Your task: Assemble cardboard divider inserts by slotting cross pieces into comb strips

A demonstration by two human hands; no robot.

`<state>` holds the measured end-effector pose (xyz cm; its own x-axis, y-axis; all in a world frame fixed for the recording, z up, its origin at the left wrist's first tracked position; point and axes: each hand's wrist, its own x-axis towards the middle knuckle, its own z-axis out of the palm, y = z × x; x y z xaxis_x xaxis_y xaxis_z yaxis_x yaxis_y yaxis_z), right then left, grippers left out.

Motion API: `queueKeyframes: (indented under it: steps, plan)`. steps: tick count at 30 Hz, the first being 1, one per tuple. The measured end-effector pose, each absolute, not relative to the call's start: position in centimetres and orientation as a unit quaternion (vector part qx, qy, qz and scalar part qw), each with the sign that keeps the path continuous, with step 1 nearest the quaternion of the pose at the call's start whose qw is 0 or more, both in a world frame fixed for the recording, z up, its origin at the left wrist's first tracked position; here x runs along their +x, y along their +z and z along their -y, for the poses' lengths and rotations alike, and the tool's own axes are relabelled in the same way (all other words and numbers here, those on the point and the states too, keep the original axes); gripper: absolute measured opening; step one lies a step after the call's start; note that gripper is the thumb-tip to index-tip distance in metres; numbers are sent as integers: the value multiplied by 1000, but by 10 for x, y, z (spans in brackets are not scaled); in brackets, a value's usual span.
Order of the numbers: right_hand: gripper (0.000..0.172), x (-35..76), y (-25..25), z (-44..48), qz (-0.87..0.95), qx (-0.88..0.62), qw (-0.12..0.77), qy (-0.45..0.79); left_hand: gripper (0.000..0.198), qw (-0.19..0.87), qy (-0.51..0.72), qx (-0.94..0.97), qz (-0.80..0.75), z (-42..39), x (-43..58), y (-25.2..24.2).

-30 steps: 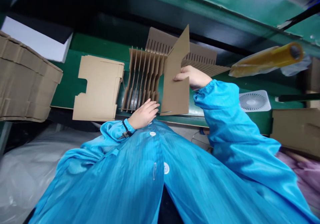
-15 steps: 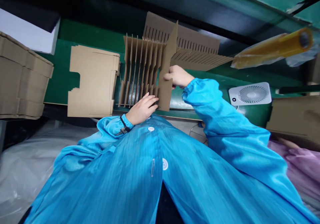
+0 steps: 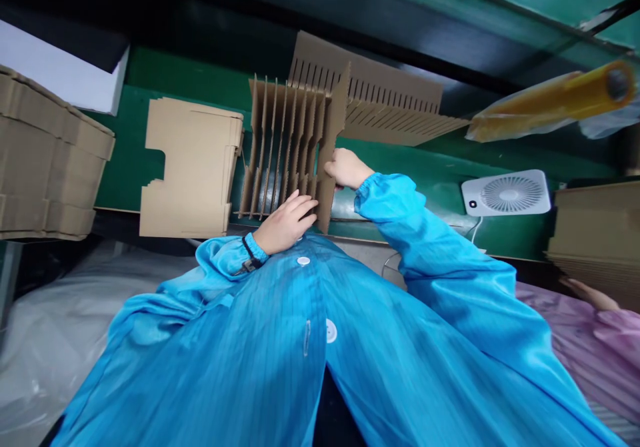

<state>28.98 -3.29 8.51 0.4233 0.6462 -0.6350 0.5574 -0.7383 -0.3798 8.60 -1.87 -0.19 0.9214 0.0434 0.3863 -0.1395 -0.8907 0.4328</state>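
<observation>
My 2 hands are apart, with the upright cardboard panel (image 3: 333,124) standing between them. My right hand (image 3: 347,170) pinches its edge from the right; my left hand (image 3: 285,224) lies open, fingertips against its lower part. The panel crosses the end of a slotted cardboard divider grid (image 3: 283,147), which stands directly ahead of my left hand, and a long slotted cardboard strip (image 3: 395,124) runs crosswise just beyond my right hand. Left of my left hand, a die-cut cardboard blank (image 3: 193,167) lies on the green workbench (image 3: 415,180), with a cardboard stack (image 3: 45,154) further left. Right of my right hand are a white desk fan (image 3: 509,194) and a plastic-wrapped yellow roll (image 3: 550,104).
</observation>
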Motion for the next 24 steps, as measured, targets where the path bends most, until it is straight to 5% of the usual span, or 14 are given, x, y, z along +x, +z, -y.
queueKeyframes:
  steps: [15,24]
  plan:
    - [31,315,92,31,333,-815,138,454,23,228,209,951,13,21,87,-2]
    - [39,303,76,27,331,-821,86,457,23,226,172,959,23,20,86,0]
